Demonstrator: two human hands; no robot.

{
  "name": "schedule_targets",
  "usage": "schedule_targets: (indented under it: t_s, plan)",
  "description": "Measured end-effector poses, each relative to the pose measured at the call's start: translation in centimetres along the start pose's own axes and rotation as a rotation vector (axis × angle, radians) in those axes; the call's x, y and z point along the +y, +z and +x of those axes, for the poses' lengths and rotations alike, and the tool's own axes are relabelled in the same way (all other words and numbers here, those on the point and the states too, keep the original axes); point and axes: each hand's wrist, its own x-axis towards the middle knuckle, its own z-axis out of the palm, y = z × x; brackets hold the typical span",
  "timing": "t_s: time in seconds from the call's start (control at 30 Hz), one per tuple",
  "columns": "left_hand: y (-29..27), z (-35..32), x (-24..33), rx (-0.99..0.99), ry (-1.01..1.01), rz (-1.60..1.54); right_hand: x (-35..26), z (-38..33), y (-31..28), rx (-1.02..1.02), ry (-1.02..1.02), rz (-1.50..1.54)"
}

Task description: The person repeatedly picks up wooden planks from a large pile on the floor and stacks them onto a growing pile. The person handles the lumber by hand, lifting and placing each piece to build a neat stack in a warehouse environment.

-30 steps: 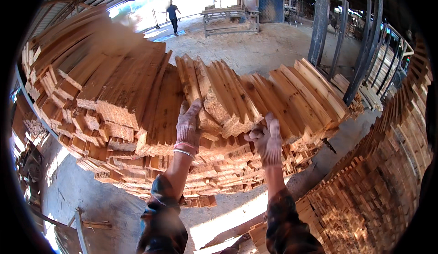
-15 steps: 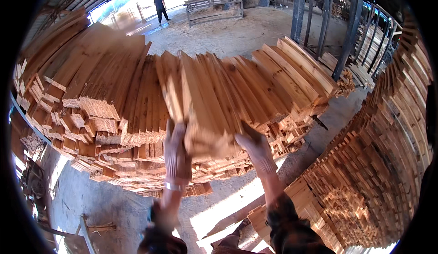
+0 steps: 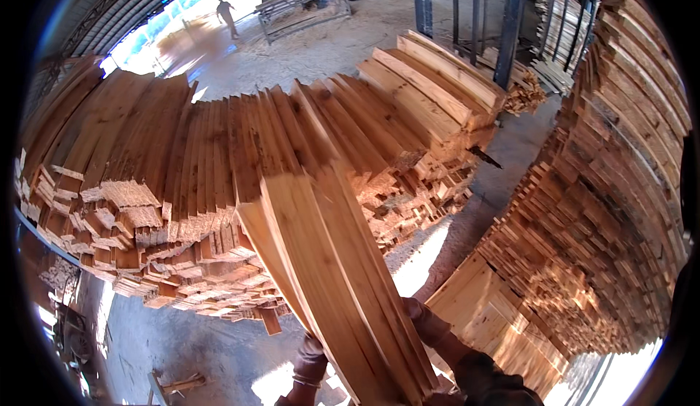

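A: Start at the left. What's there?

B: A broad stack of sawn boards (image 3: 138, 143), curving across the view, its cut ends uneven along the near side. Beyond it, a person (image 3: 227, 16) stands in the bright opening.

A: And the hands?

B: The left hand (image 3: 310, 349) comes next, gloved, against the left underside of a bundle of long boards (image 3: 328, 260). Its fingers are mostly hidden by the wood, so I can't tell how tightly they curl.

A: Where exactly is the bundle?

B: In the middle, slanting from the near edge of the stack toward the wearer. Its far end overlaps the stack in view — whether it touches there, I can't tell.

A: The right hand?

B: The right hand (image 3: 425, 320) is at the bundle's right edge, so the two hold it between them, with its width separating them.

A: How far along does it look?

B: This one load seems drawn mostly off the stack, but not set down anywhere. Plenty of boards are left on the stack. Farther right lie pale flat boards (image 3: 477, 296), then a tall pile of timber (image 3: 583, 216) — whether either is finished, I can't say.
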Motion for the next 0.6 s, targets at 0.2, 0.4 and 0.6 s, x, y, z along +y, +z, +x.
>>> schedule_targets:
  t_s: [0.2,0.4,0.6]
  plan:
    - [11.1,-2.9,0.5,-0.177,-0.164,0.264,7.8,-6.7,-6.2,0.28,-0.087,0.006]
    - [21.8,-7.3,5.8,-0.5,-0.358,-0.235,16.2,-19.8,-13.0,0.566,-0.323,-0.192]
    - [40.5,-15.4,1.1,-0.922,0.173,0.601,28.7,-37.7,-24.4,0.861,-0.234,-0.244]
